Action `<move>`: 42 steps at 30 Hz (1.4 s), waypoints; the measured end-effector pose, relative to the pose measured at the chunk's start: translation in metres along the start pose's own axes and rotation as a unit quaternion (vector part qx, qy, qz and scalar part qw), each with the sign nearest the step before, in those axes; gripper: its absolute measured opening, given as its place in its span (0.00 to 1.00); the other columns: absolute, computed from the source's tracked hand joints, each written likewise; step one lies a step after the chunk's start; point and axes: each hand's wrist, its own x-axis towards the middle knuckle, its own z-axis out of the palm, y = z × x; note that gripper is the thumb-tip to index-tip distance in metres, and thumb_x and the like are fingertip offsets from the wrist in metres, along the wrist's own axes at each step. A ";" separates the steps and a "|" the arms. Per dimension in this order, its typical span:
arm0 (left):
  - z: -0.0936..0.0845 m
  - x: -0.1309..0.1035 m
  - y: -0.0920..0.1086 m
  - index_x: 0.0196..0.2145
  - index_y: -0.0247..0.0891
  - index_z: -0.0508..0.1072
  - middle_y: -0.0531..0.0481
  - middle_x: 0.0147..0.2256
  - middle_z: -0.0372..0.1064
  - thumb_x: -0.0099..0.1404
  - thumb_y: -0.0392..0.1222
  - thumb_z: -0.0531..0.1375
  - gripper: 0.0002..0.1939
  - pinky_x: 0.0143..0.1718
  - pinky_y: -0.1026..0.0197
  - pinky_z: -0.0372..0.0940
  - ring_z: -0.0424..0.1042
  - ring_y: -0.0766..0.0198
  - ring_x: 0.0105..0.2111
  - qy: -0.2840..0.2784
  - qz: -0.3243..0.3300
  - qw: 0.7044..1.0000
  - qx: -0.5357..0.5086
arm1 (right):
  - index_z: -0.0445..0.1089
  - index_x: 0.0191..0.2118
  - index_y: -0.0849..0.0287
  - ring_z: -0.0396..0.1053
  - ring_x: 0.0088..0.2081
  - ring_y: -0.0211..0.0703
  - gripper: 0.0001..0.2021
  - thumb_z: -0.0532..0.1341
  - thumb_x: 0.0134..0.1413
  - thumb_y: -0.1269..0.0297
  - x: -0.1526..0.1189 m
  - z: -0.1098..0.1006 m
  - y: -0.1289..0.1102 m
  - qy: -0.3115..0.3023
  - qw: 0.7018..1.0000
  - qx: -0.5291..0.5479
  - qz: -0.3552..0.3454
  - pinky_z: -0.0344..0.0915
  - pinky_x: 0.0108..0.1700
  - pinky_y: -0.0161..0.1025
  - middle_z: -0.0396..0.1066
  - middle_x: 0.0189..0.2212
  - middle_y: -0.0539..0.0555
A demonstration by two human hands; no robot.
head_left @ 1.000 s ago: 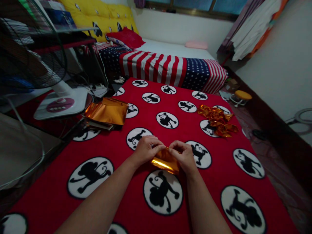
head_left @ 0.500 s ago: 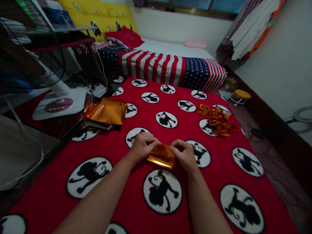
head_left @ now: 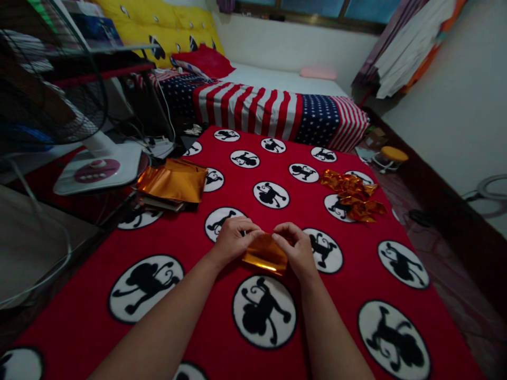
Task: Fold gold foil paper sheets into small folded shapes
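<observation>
A small folded piece of shiny gold foil paper [head_left: 266, 257] lies between my hands over the red cloth. My left hand [head_left: 235, 240] pinches its far edge toward the left, thumb against the fingers. From the right, my right hand [head_left: 295, 245] grips the same far edge between thumb and forefinger. The fingertips of both hands are close together. On the left of the cloth sits a stack of gold foil sheets [head_left: 174, 180]. Several twisted gold foil pieces [head_left: 350, 192] lie in a group at the right.
The red cloth [head_left: 190, 243] with monkey prints covers the surface before me. A fan [head_left: 97, 163] stands at the left beside a desk. Behind is a bed with a striped, starred cover [head_left: 253, 108]. A yellow-topped stool [head_left: 394, 153] stands on the floor at right.
My right hand has slid left along the foil's far edge, so the two hands' fingertips are nearer each other. The foil has shifted slightly to the right.
</observation>
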 end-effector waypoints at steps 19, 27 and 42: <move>0.006 -0.004 0.013 0.26 0.38 0.76 0.53 0.25 0.72 0.54 0.33 0.61 0.04 0.30 0.64 0.58 0.68 0.67 0.27 -0.051 -0.008 0.995 0.090 | 0.70 0.26 0.59 0.65 0.26 0.37 0.07 0.61 0.52 0.64 -0.005 0.010 0.007 -0.034 0.995 -0.091 -0.017 0.60 0.28 0.32 0.70 0.24 0.51; -0.005 -0.002 0.002 0.23 0.36 0.76 0.52 0.23 0.72 0.52 0.34 0.59 0.05 0.28 0.66 0.59 0.68 0.68 0.25 -0.064 -0.067 0.993 0.075 | 0.70 0.27 0.59 0.66 0.28 0.38 0.07 0.62 0.52 0.63 -0.004 0.004 0.011 -0.049 0.996 -0.074 -0.008 0.61 0.30 0.33 0.70 0.25 0.51; -0.019 0.003 -0.005 0.28 0.34 0.77 0.50 0.26 0.73 0.60 0.44 0.58 0.12 0.31 0.66 0.62 0.70 0.66 0.28 -0.003 -0.136 0.990 -0.037 | 0.70 0.26 0.60 0.64 0.23 0.35 0.08 0.65 0.49 0.62 -0.003 -0.009 0.002 -0.013 0.999 0.020 0.044 0.60 0.27 0.31 0.68 0.21 0.48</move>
